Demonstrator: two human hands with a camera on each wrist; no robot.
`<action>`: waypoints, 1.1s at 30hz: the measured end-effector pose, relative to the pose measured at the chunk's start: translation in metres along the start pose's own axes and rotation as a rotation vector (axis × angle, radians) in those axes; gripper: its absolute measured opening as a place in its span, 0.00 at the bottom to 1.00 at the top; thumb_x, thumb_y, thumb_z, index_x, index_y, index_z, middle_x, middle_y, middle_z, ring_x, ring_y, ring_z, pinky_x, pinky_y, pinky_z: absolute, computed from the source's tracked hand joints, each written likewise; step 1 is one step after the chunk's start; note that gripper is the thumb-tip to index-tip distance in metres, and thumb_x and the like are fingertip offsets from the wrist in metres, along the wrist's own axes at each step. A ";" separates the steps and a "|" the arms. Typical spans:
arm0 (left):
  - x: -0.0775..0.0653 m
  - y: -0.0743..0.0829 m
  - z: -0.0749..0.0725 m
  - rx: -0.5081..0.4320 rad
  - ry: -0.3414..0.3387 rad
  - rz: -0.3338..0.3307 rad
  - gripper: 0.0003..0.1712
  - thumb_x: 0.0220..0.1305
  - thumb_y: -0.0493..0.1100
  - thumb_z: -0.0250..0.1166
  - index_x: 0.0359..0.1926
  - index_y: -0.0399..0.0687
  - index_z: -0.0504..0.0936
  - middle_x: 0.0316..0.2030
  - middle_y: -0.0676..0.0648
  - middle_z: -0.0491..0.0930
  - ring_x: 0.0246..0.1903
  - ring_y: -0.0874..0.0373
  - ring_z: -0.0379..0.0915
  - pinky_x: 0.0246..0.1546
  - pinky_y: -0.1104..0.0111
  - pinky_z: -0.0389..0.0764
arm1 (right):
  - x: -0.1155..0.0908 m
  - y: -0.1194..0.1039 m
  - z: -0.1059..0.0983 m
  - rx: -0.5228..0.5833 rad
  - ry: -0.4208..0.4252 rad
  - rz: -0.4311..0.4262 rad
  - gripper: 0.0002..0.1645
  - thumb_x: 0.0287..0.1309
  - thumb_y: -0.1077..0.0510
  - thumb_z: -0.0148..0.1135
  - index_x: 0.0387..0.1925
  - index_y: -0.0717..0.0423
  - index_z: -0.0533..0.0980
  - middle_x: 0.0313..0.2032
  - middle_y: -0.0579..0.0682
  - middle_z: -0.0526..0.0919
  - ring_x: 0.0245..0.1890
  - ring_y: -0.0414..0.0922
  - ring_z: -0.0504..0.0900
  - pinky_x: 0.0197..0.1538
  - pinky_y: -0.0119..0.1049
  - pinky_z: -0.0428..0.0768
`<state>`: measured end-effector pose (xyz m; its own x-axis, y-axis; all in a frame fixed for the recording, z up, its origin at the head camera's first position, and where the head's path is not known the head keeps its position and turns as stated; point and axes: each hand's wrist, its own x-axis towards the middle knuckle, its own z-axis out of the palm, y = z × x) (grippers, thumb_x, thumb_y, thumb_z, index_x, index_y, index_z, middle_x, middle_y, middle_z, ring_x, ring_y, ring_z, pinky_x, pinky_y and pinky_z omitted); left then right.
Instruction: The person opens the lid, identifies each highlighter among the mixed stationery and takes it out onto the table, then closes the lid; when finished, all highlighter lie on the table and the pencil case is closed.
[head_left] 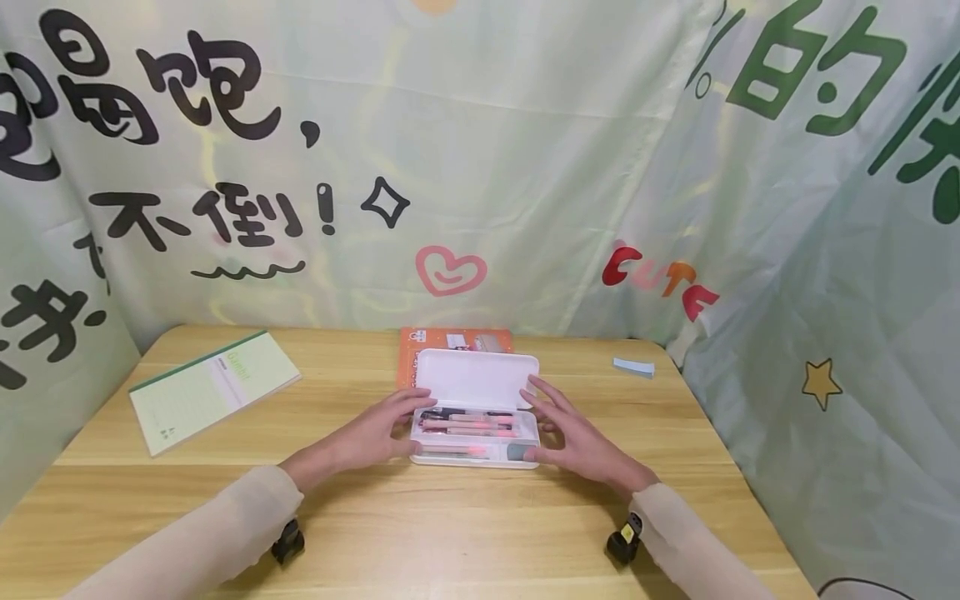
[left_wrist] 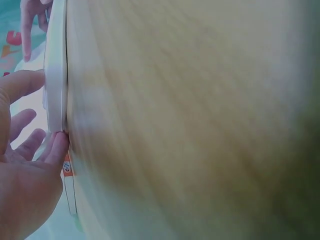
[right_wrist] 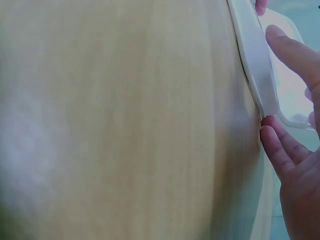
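A white pencil case [head_left: 480,464] lies on the table with its lid [head_left: 476,379] raised at the back. Several pens [head_left: 472,423], pink and black, fill its rear compartment. The front compartment holds a slim pink pen [head_left: 453,451] and a small grey item [head_left: 517,452] of unclear kind. My left hand [head_left: 367,435] holds the case's left end, thumb at the front and other fingers spread along the side. At the opposite end my right hand [head_left: 583,439] grips likewise, its thumb by the front corner and its upper fingers near the lid's edge. Both wrist views show fingertips against the case's ends.
Behind the case, partly covered by its lid, lies an orange booklet [head_left: 411,354]. A pale green notebook [head_left: 191,400] is at the left of the wooden table [head_left: 465,533]. A small light-blue strip [head_left: 633,367] lies at the back right. Printed cloth [head_left: 525,167] hangs behind.
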<state>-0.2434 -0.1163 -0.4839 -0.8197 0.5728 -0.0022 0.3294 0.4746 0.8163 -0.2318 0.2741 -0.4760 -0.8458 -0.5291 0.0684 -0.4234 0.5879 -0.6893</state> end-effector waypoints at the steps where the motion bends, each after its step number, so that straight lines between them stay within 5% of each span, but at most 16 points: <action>1: 0.000 0.000 0.000 0.005 -0.003 0.000 0.43 0.71 0.41 0.75 0.82 0.45 0.67 0.86 0.40 0.54 0.78 0.36 0.67 0.78 0.43 0.67 | 0.000 -0.001 -0.001 -0.004 -0.009 0.005 0.58 0.64 0.45 0.80 0.87 0.44 0.58 0.89 0.47 0.42 0.70 0.52 0.79 0.71 0.49 0.81; 5: 0.002 0.000 -0.001 0.015 -0.015 -0.011 0.44 0.72 0.42 0.75 0.83 0.47 0.66 0.86 0.40 0.54 0.79 0.36 0.64 0.79 0.43 0.65 | 0.002 -0.001 -0.003 -0.037 -0.039 0.018 0.60 0.62 0.42 0.81 0.87 0.44 0.58 0.89 0.48 0.41 0.73 0.55 0.76 0.73 0.56 0.78; 12: 0.003 0.004 -0.005 0.124 -0.006 0.002 0.38 0.72 0.47 0.75 0.79 0.52 0.73 0.84 0.42 0.61 0.81 0.36 0.60 0.78 0.37 0.64 | 0.007 -0.003 -0.006 -0.099 -0.095 0.040 0.59 0.61 0.36 0.80 0.85 0.44 0.61 0.90 0.46 0.41 0.88 0.61 0.48 0.80 0.70 0.63; 16: 0.005 0.006 -0.004 0.229 0.067 0.037 0.29 0.74 0.48 0.73 0.73 0.55 0.80 0.77 0.46 0.71 0.77 0.40 0.65 0.76 0.40 0.70 | 0.009 -0.002 -0.007 -0.101 -0.115 0.047 0.57 0.61 0.36 0.80 0.84 0.45 0.63 0.90 0.45 0.41 0.88 0.60 0.48 0.80 0.68 0.64; 20: 0.007 0.010 -0.003 0.306 0.130 0.065 0.21 0.74 0.47 0.74 0.65 0.55 0.85 0.63 0.51 0.80 0.60 0.51 0.75 0.63 0.51 0.81 | 0.010 -0.003 -0.008 -0.113 -0.120 0.036 0.56 0.62 0.37 0.80 0.83 0.48 0.65 0.89 0.49 0.42 0.87 0.63 0.50 0.79 0.68 0.65; 27: 0.011 0.009 -0.001 0.457 0.076 0.102 0.15 0.74 0.47 0.73 0.59 0.55 0.88 0.45 0.60 0.83 0.46 0.62 0.74 0.50 0.63 0.82 | 0.010 -0.005 -0.009 -0.117 -0.130 0.036 0.54 0.62 0.37 0.79 0.82 0.52 0.67 0.89 0.51 0.43 0.86 0.63 0.52 0.79 0.67 0.66; 33: 0.012 0.010 0.000 0.420 0.064 0.104 0.13 0.74 0.46 0.73 0.56 0.55 0.89 0.43 0.59 0.82 0.41 0.64 0.74 0.45 0.67 0.81 | 0.010 -0.007 -0.009 -0.107 -0.135 0.045 0.54 0.63 0.38 0.79 0.82 0.52 0.67 0.89 0.51 0.42 0.87 0.63 0.51 0.80 0.67 0.64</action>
<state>-0.2495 -0.1049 -0.4758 -0.7955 0.5951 0.1143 0.5625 0.6549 0.5048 -0.2404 0.2705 -0.4642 -0.8163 -0.5742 -0.0631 -0.4246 0.6704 -0.6085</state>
